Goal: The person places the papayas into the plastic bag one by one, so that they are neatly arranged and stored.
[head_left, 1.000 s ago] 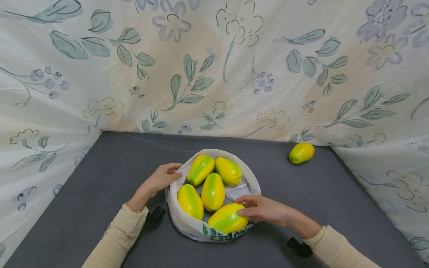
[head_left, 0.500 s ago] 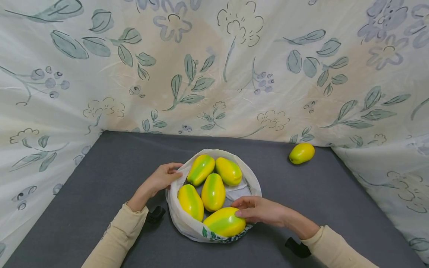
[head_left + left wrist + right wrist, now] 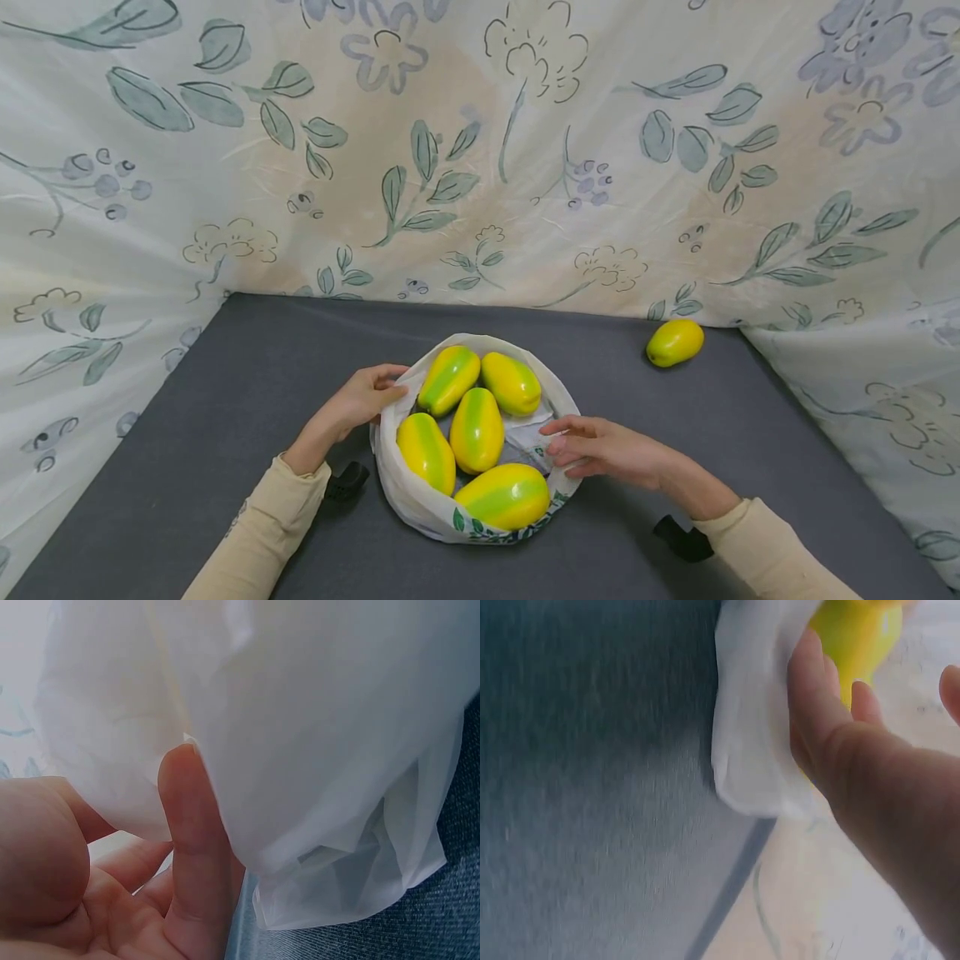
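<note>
A white cloth bag [image 3: 386, 450] with a green leaf print stands with its mouth wide and rolled down. Several yellow-green papayas [image 3: 477, 429] lie inside it, one papaya [image 3: 504, 497] along the near side. My left hand [image 3: 363, 396] pinches the bag's left rim between thumb and fingers; the left wrist view shows the white fabric [image 3: 300, 735] at the thumb. Over the right rim hovers my right hand [image 3: 607, 450], fingers loosely extended and holding nothing. In the right wrist view that hand [image 3: 855, 742] is beside the bag wall [image 3: 754, 750], apart from the near papaya.
Another papaya [image 3: 675, 343] lies alone on the dark grey tabletop [image 3: 300, 333], at the far right near the back edge. Floral fabric [image 3: 450, 167] hangs behind and along both sides of the table.
The papaya under my right hand shifted slightly left and nearer, and was let go. My right hand then rose away from it, rightward. My left hand stayed on the rim.
</note>
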A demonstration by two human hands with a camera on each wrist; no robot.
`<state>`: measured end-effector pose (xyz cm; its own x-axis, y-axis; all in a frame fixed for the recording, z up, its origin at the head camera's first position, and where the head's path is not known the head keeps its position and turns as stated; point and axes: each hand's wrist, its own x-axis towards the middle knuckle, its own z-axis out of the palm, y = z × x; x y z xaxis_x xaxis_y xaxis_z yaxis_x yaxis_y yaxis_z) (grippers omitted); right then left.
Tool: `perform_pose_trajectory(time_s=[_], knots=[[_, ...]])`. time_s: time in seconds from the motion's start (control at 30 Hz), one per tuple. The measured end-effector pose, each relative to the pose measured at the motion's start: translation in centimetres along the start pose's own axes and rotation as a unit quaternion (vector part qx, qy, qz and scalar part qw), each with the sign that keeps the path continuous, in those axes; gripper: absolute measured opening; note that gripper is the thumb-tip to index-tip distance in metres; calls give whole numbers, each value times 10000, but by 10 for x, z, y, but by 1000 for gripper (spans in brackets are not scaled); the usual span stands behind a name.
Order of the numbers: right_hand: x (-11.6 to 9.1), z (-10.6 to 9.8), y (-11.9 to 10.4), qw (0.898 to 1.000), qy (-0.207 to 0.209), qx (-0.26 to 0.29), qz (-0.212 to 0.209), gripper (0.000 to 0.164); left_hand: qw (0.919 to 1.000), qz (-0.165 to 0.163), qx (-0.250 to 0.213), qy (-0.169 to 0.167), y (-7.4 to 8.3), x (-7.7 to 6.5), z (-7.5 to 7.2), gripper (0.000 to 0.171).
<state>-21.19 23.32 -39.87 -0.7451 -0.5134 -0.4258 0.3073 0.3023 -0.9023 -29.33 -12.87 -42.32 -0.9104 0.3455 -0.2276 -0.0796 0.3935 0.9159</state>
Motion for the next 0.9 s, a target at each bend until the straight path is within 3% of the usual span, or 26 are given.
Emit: perform_pose_trajectory(time_s=[0.47, 0.9], knots=[[-11, -41, -5, 9978, 654, 52, -92, 59, 10000, -4, -11, -67, 3, 1, -3, 44], [-19, -85, 7, 9905, 1298, 414, -162, 67, 10000, 0, -11, -65, 1, 2, -3, 44]])
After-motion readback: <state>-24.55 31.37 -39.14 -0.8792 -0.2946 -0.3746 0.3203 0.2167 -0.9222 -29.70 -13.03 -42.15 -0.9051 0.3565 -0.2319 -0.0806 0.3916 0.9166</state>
